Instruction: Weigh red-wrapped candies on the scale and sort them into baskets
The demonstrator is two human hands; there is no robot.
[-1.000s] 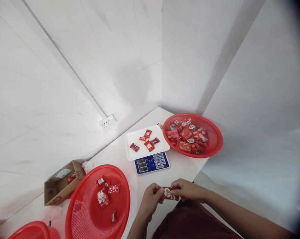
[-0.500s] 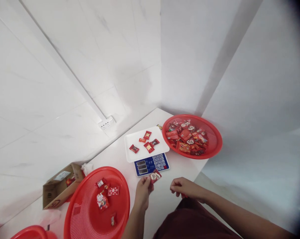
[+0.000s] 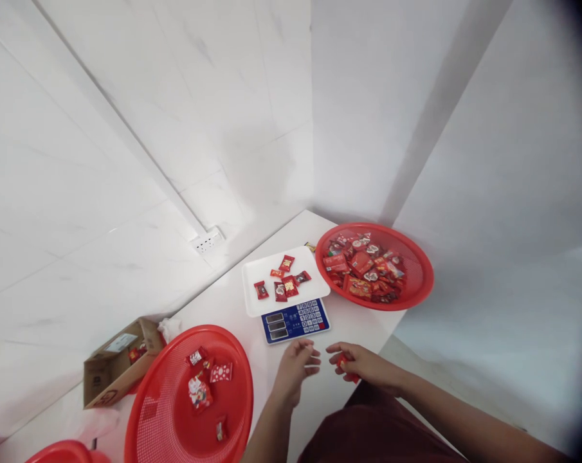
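My left hand (image 3: 296, 368) hovers below the scale's keypad with its fingers apart, holding nothing. Close to its right, my right hand (image 3: 361, 365) is curled round red wrapped candy (image 3: 347, 369), partly hidden by the fingers. Above both hands stands a digital scale (image 3: 291, 321) with a blue panel. On its white tray (image 3: 256, 269) lie several red-wrapped candies; one dark red candy (image 3: 280, 292) rests at the front of the cluster, beside a red and gold candy (image 3: 290, 285).
A red basket (image 3: 420, 283) full of wrapped candies stands at the back right. Another red basket (image 3: 245, 386) at left holds several candies. Behind it are a cardboard box (image 3: 119, 379) and a wall socket (image 3: 208, 240). Part of a red container (image 3: 62, 452) shows at bottom left.
The dark red candy from my left hand now lies on the scale tray, and that hand has opened. My right hand's fingers have loosened, showing more of the red candy.
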